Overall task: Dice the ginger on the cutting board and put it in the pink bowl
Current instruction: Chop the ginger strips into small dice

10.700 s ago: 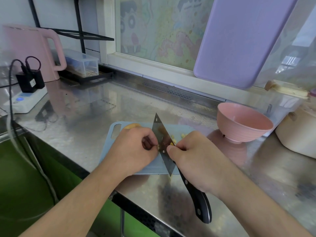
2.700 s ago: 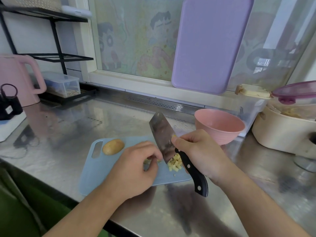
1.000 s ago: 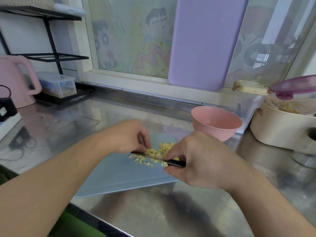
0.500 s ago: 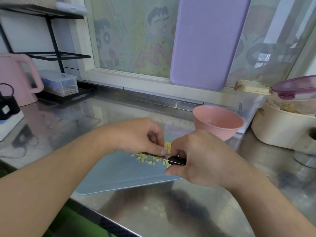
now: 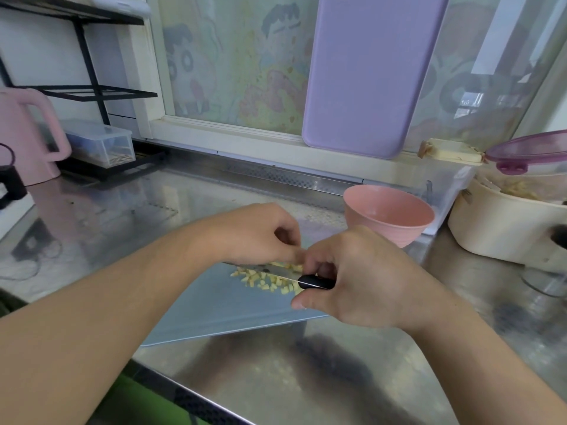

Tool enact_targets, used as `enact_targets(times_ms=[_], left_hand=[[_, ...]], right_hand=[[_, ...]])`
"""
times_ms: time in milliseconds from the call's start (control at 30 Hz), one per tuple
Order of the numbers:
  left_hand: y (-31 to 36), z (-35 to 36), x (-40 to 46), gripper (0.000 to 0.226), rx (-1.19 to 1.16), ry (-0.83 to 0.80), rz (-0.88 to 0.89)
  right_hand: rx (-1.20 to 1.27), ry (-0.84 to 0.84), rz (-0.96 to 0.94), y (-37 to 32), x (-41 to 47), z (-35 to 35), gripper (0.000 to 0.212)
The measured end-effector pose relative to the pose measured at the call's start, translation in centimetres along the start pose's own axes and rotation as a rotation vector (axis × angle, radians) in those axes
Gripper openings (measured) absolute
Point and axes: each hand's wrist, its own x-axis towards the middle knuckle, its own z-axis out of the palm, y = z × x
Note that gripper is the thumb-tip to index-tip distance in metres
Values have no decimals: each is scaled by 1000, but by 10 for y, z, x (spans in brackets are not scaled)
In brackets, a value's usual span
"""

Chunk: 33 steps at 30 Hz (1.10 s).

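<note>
**Diced ginger on the board, knife edge-on between both hands**

From my remote seat, the biggest thing I see is the steel counter (image 5: 306, 378), running under everything. On it lies the blue cutting board (image 5: 221, 308), its near edge angled toward me. Beyond the board's right end stands the pink bowl (image 5: 388, 214), upright, and I make out nothing inside it. My right hand (image 5: 362, 277) has its fingers curled round the black handle of the knife (image 5: 316, 283), thumb tucked low at the board. The blade shows only as a thin line, edge-on, reaching left across the board. My left hand (image 5: 254, 234) sits over the blade's far part, fingers bent down together; I cannot tell whether they press the spine or pinch anything. The diced ginger (image 5: 267, 279) lies in a small pale scatter on the board, along both sides of the blade, just beside the handle.
</note>
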Motion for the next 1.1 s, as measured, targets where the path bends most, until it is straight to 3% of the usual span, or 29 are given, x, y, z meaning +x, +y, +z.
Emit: enact_targets(times_ms=[100,200,367,633,800,933,1100], left_hand=[[5,8,4,21,162,-53,-9],[1,12,7,19,254,22,-26],[-9,-4,3,23,97,187,-39],[-5,-11,-14,46,-16,-94,-66],[-8,-4,-11,38,22,-75,-66],[-13,-14,-13,29,-140,106,-50],[-23,-32,-25,26,-336,593,-5]], right_hand=[[-4,0,-23,-1,-1,2,38],[14,-1,-30,0,-1,3,40],[24,16,-29,4,-1,1,39],[-14,23,-57,2,-2,2,30],[-27,12,-62,1,-2,1,32],[10,37,-43,4,-2,0,34],[124,85,44,9,1,-1,31]])
